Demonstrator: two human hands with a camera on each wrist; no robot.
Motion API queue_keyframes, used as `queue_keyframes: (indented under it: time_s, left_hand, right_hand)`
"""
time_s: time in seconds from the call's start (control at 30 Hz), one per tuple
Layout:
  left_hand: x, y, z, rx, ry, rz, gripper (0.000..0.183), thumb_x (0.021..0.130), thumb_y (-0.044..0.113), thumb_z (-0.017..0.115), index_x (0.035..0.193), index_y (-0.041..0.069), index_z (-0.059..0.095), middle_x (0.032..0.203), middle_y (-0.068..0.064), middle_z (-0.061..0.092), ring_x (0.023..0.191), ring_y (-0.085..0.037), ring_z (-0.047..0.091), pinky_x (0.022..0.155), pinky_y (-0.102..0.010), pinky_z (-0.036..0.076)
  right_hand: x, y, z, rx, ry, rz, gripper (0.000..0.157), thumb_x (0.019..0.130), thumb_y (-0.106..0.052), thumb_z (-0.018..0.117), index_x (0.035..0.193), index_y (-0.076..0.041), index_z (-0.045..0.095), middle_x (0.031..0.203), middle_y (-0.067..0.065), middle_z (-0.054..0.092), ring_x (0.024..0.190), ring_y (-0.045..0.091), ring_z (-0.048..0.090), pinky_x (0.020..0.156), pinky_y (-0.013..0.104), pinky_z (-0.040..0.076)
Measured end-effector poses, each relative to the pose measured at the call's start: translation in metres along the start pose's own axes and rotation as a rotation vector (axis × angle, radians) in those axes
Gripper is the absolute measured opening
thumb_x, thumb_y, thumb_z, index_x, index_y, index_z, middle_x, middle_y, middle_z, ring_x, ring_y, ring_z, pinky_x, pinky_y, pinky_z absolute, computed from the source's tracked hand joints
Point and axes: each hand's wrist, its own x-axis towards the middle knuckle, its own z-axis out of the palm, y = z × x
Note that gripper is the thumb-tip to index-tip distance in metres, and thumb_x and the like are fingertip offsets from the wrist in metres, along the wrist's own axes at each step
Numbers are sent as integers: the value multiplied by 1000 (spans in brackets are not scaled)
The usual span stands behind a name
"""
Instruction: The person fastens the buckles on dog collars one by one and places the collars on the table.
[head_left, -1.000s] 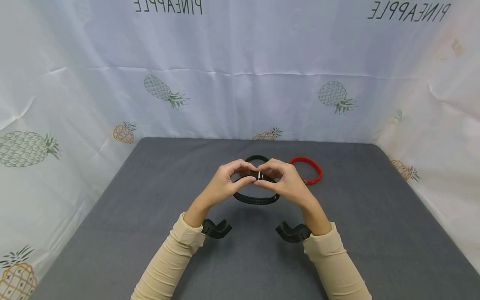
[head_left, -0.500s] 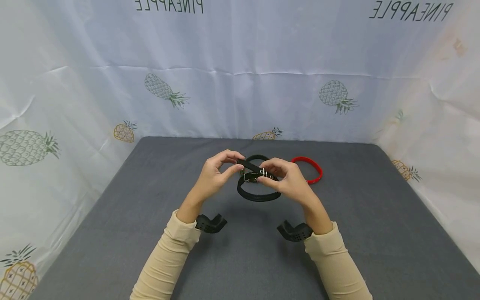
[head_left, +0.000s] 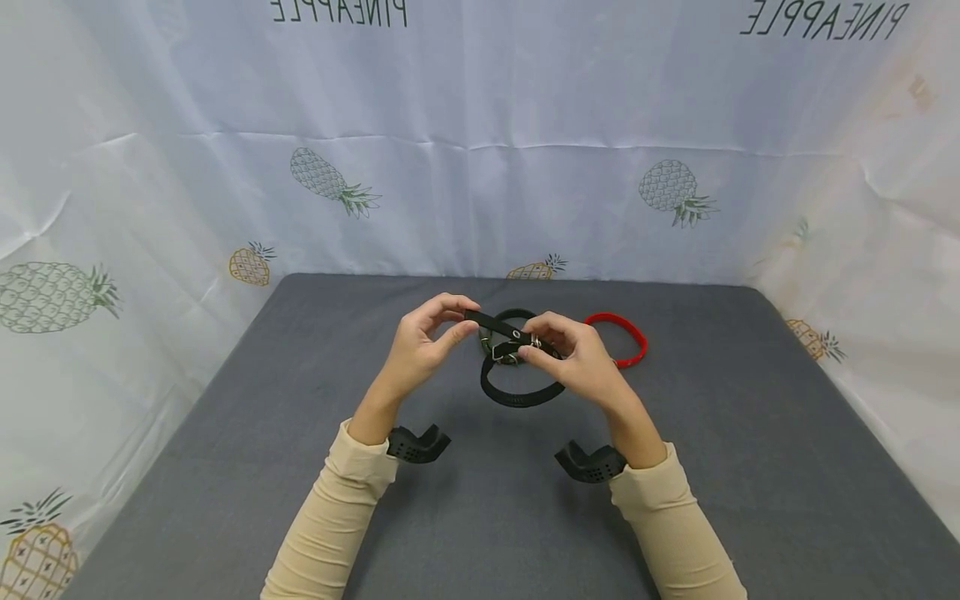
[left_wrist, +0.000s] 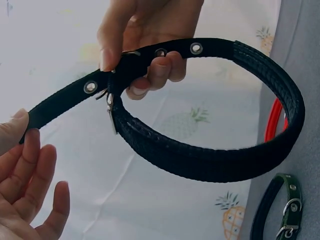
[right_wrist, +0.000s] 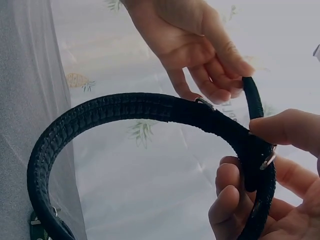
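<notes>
A black pet collar [head_left: 522,401], buckled into a loop, is held up above the table. My left hand [head_left: 422,343] pinches the strap's free end between thumb and fingertips. At the buckle, my right hand [head_left: 573,354] grips the collar with thumb and fingers. The left wrist view shows the free strap [left_wrist: 60,104] drawn out straight between the hands, with metal eyelets along it. Beside the right thumb in the right wrist view is the metal buckle [right_wrist: 268,158]. The padded loop hangs down toward me.
Behind the held collar, a dark green collar [head_left: 516,313] lies looped on the grey table [head_left: 315,400], partly hidden by the hands and strap. A red collar [head_left: 636,333] lies to its right. A pineapple-print curtain [head_left: 480,208] encloses the back and sides.
The hands were together at the buckle. My left hand has moved left and away, holding the strap end, so the strap stretches out between the hands. My right hand stays nearly in place.
</notes>
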Motion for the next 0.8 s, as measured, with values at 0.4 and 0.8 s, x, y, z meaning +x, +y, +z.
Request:
queue_keyframes:
  time_s: [0.4, 0.8]
  left_hand:
    - [-1, 0, 3, -43, 4, -4, 30, 89, 7, 68, 112, -12, 60, 109, -25, 60, 96, 4, 61, 92, -21, 51]
    - [-1, -8, 18, -74, -182, -242, 28, 94, 7, 61, 119, -6, 61, 114, -27, 64, 97, -2, 64, 88, -28, 56]
  right_hand:
    - [1, 1, -2, 26, 24, -17, 21, 89, -4, 66, 110, -1, 63, 95, 18, 65, 75, 5, 58, 72, 21, 49]
    - [-2, 0, -4, 38, 15, -55, 22, 89, -2, 64, 110, 1, 63, 96, 19, 65, 75, 3, 58, 72, 22, 50]
